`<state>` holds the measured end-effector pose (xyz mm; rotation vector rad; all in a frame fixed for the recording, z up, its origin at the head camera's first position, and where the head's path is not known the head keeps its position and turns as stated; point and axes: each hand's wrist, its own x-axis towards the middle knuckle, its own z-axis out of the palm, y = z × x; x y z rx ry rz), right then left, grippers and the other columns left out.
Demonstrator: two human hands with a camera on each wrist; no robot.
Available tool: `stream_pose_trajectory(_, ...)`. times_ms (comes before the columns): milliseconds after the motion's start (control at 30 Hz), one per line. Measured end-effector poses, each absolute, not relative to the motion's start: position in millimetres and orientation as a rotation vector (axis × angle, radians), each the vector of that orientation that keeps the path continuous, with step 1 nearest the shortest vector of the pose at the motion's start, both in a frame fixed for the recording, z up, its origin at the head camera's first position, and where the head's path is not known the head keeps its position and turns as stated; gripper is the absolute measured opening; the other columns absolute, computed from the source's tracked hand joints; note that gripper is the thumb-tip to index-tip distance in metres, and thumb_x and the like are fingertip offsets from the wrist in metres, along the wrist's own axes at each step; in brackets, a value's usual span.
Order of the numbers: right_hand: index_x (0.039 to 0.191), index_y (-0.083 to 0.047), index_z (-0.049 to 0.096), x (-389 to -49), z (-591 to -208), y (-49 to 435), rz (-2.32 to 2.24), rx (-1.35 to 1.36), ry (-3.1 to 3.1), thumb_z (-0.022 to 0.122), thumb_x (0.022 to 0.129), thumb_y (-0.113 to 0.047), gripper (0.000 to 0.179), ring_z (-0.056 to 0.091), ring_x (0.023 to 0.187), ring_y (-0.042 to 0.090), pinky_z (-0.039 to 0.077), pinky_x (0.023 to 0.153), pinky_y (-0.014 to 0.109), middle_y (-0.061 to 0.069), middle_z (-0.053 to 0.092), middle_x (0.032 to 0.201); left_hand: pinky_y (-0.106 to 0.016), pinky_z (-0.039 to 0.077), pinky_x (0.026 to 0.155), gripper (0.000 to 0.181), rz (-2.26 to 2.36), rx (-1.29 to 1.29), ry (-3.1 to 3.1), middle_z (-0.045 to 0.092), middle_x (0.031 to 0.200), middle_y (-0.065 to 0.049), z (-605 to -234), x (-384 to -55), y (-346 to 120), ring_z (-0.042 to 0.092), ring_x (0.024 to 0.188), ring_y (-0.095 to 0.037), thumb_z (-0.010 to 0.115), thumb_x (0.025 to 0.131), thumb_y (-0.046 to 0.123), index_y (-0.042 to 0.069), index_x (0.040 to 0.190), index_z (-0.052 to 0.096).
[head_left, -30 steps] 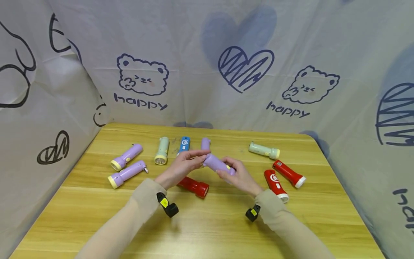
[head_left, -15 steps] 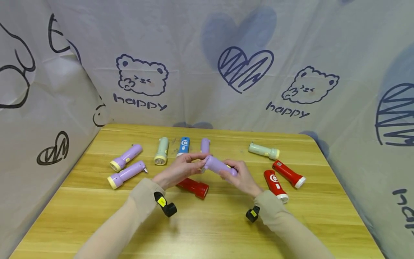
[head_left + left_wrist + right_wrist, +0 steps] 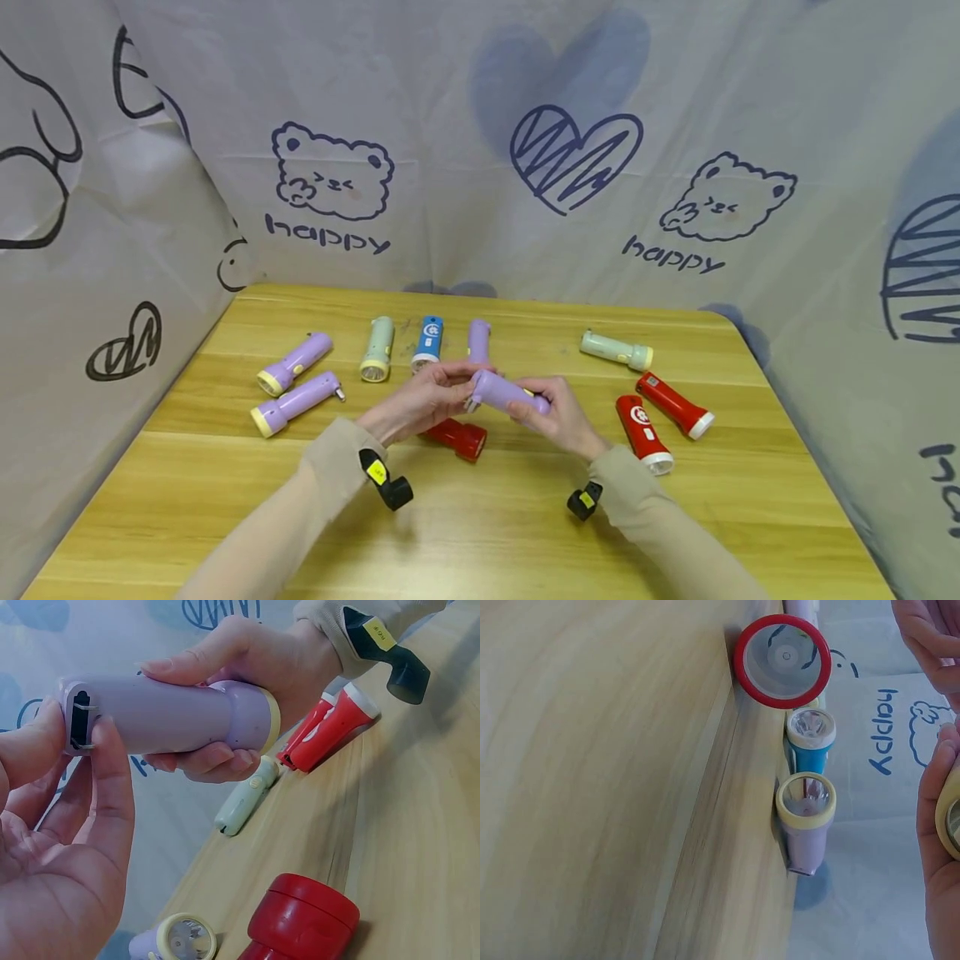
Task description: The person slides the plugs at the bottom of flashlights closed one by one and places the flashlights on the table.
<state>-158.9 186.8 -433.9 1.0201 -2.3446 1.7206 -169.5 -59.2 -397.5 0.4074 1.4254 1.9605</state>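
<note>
A purple flashlight (image 3: pixel 510 392) is held above the table between both hands. My right hand (image 3: pixel 561 417) grips it round the head end, with the thumb along the body in the left wrist view. At the tail end, my left hand (image 3: pixel 423 400) pinches with thumb and index finger. Two metal plug prongs (image 3: pixel 84 726) stick out of a dark slot (image 3: pixel 79 720) in that end, and the index fingertip is at them. In the right wrist view only the yellow rim (image 3: pixel 949 814) of the held flashlight shows, at the right edge.
Below the hands lies a red flashlight (image 3: pixel 459 439). Behind them are a blue one (image 3: pixel 427 340) and another purple one (image 3: pixel 478 340). Two purple flashlights and a green one (image 3: pixel 377 350) lie left; two red ones and a green one (image 3: pixel 617 349) lie right. Fabric walls (image 3: pixel 450 125) surround the table.
The held flashlight's tail has dropped a little, and my left hand has moved down with it. The prongs now show at the tail. My right hand keeps its grip.
</note>
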Motion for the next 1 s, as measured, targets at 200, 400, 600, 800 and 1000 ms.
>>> stream_pose_trajectory(200, 0.1, 0.008, 0.072, -156.4, -434.1, 187.0, 1.705, 1.005, -2.364, 0.065, 0.097, -0.015, 0.025, 0.066, 0.06, 0.026, 0.057, 0.054, 0.025, 0.021, 0.071, 0.074, -0.025, 0.053, 0.088, 0.039, 1.95, 0.388, 1.453, 0.053, 0.143, -0.009, -397.6, -169.3, -56.0, 0.059, 0.108, -0.012, 0.051, 0.104, 0.01, 0.001, 0.142, 0.054)
stream_pose_trajectory(400, 0.097, 0.007, 0.072, -156.1, -435.2, 185.5, 1.71, 1.005, -2.366, 0.065, 0.097, -0.016, 0.024, 0.065, 0.06, 0.016, 0.056, 0.054, 0.024, 0.022, 0.07, 0.074, -0.019, 0.055, 0.08, 0.024, 1.989, 0.363, 1.446, 0.064, 0.122, 0.004, -397.4, -168.7, -53.1, 0.059, 0.095, -0.011, 0.047, 0.106, 0.011, 0.014, 0.117, 0.068)
stream_pose_trajectory(600, 0.096, 0.005, 0.073, -155.1, -434.8, 183.7, 1.708, 1.009, -2.374, 0.065, 0.096, -0.009, 0.016, 0.062, 0.064, 0.0, 0.056, 0.058, 0.023, 0.021, 0.071, 0.075, -0.018, 0.055, 0.077, 0.026, 2.022, 0.352, 1.506, 0.067, 0.114, 0.008, -399.5, -168.1, -49.0, 0.057, 0.094, -0.012, 0.044, 0.107, 0.015, 0.022, 0.095, 0.067)
stream_pose_trajectory(800, 0.09, 0.003, 0.071, -155.3, -430.2, 184.3, 1.721, 1.03, -2.397, 0.063, 0.098, -0.01, 0.017, 0.061, 0.063, 0.003, 0.055, 0.056, 0.023, 0.021, 0.069, 0.072, -0.018, 0.057, 0.08, 0.024, 2.021, 0.37, 1.529, 0.065, 0.114, 0.006, -402.0, -170.5, -48.7, 0.059, 0.089, -0.01, 0.043, 0.109, 0.019, 0.014, 0.111, 0.066)
stream_pose_trajectory(1000, 0.095, 0.005, 0.069, -157.6, -439.1, 190.1, 1.801, 1.044, -2.389, 0.06, 0.101, -0.022, 0.029, 0.063, 0.064, 0.005, 0.055, 0.056, 0.023, 0.029, 0.067, 0.073, -0.021, 0.058, 0.083, 0.036, 1.988, 0.394, 1.461, 0.067, 0.118, 0.005, -401.7, -170.1, -49.3, 0.064, 0.089, -0.009, 0.042, 0.109, 0.023, -0.001, 0.134, 0.055)
